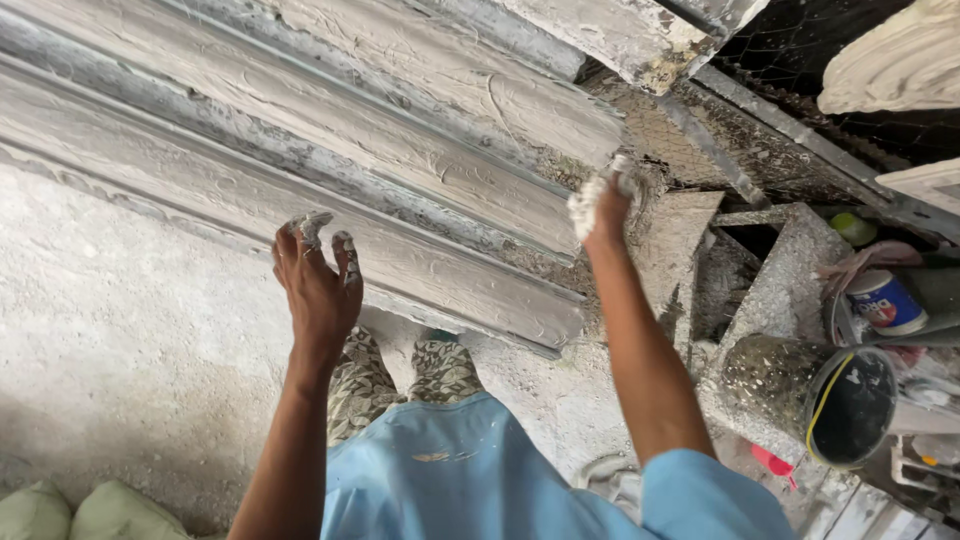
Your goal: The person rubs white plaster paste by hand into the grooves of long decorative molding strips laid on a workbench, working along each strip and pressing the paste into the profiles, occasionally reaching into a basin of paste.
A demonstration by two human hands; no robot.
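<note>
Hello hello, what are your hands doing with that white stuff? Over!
Left hand open, plaster-smeared fingers on the long moulded plaster strip. Right hand coated white, pressing at the strip's end. Dusty bucket lies off to the side, not blocking.

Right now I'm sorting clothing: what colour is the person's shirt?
Light blue shirt, seen best in the head view.

Your left hand (318, 272) presses plaster-caked fingers on the ribbed plaster moulding (400, 170) — your right hand (603, 205) touches its end, near a bucket (815, 398).
</note>
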